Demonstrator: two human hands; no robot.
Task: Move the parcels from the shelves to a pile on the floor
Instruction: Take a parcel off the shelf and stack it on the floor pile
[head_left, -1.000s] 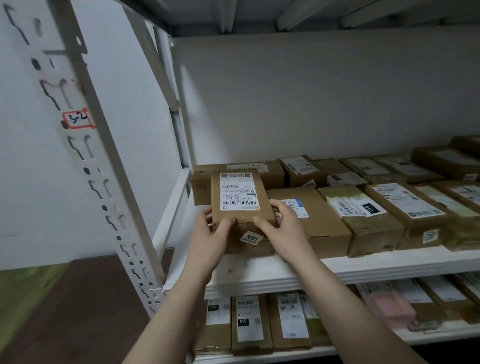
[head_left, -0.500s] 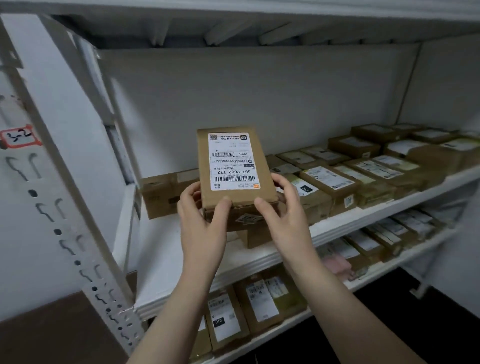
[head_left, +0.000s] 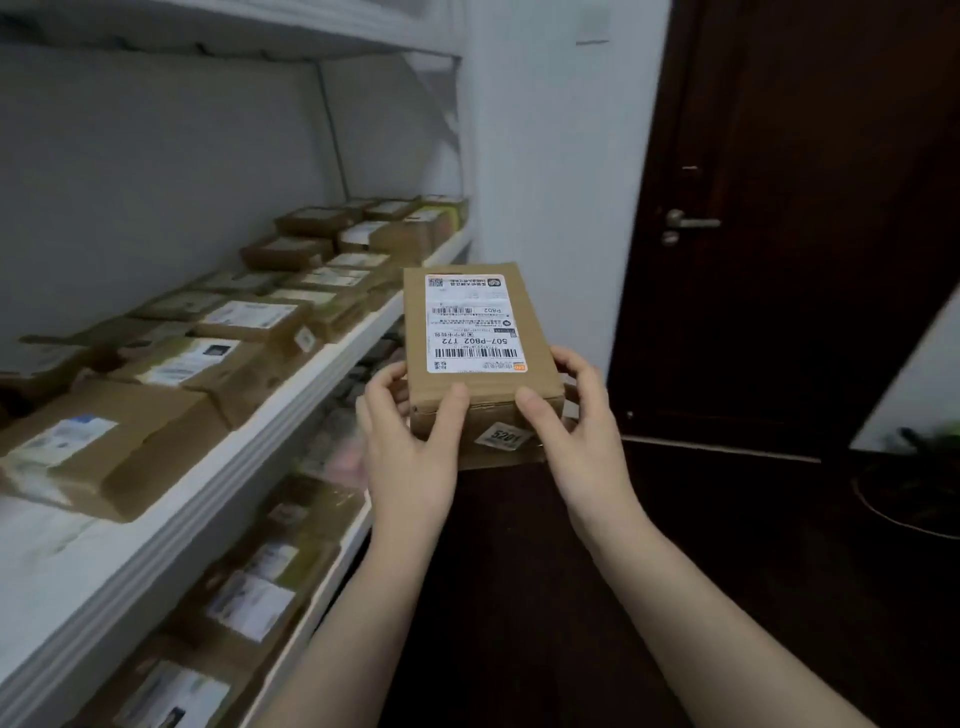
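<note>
Parcel (head_left: 480, 395) beside white shelves (head_left: 260, 467), dark door (head_left: 779, 286)

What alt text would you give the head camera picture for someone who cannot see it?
The left hand and right hand hold a brown cardboard parcel with a white shipping label, clear of the shelves and in front of a dark door. To the left, the shelves carry many more labelled parcels.

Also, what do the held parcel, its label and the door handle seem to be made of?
The parcel looks like matte brown cardboard, likely corrugated; folded flap edges show at its near end. The label seems a white paper sticker with black barcodes. The door handle is likely metal, from its silvery sheen against the dark door.
</note>
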